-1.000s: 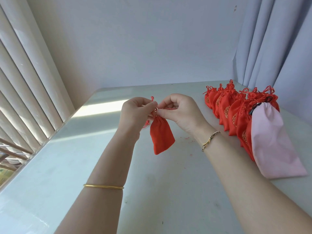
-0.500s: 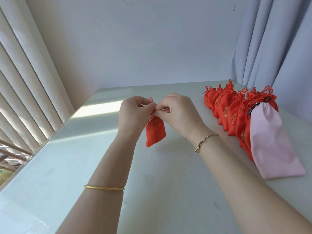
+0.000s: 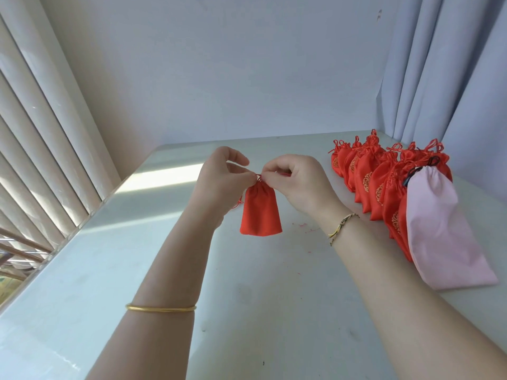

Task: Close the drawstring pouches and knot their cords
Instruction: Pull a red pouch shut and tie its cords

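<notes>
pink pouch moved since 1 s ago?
No. The pink pouch lies in the same spot on the table, leaning on the red row as before.

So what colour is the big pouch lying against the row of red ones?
Pale pink, with a dark cord at its mouth; the head view shows it clearly.

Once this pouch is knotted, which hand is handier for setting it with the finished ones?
Right, probably. The row of red pouches lies on the right hand's side; the left hand would have to cross over. Both now pinch the pouch at its neck.
</notes>
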A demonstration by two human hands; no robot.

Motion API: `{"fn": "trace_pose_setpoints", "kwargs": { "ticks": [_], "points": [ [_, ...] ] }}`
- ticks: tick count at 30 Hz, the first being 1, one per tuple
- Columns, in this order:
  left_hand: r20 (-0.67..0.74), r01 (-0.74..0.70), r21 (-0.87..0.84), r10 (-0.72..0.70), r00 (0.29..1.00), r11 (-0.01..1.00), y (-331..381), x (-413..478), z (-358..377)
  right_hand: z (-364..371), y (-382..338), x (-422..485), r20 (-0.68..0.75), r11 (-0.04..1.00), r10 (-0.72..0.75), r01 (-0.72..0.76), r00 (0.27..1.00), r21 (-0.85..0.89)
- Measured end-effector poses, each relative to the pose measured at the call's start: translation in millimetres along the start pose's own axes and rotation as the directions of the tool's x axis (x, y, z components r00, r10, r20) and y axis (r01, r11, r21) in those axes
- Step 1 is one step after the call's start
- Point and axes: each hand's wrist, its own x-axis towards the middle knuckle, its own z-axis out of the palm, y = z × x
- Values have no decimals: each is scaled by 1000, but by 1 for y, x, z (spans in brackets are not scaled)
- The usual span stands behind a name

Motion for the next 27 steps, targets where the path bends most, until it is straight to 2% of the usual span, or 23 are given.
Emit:
{"fn": "trace_pose_setpoints", "kwargs": {
  "ticks": [3, 6, 9, 12, 16, 21, 27],
  "points": [
    [-29, -71, 20, 71, 997, 997, -1, 1, 1, 1, -2, -2, 29, 932, 181, -180, 983, 314],
    [-41, -147, 68, 150, 988, 987, -2, 1, 1, 7, 1, -1, 122, 775, 347, -357, 930, 522],
    [-29, -169, 101, 173, 985, 980, -4, 2, 1, 9, 3, -1, 207, 638, 406, -438, 890, 633],
    [-21, -183, 137, 187, 982, 974, -5, 2, 2, 8, 3, -1, 250, 586, 422, -473, 871, 658],
    [-18, -195, 181, 201, 979, 964, -2, 1, 3, 6, 5, 1, 243, 585, 437, -479, 866, 654],
    [16, -157, 187, 156, 988, 970, -1, 0, 1, 4, 7, 2, 200, 649, 416, -444, 887, 618],
    [21, -220, 368, 229, 973, 903, -6, 3, 0, -1, 5, 2, 233, 719, 341, -412, 911, 560]
  ]
}}
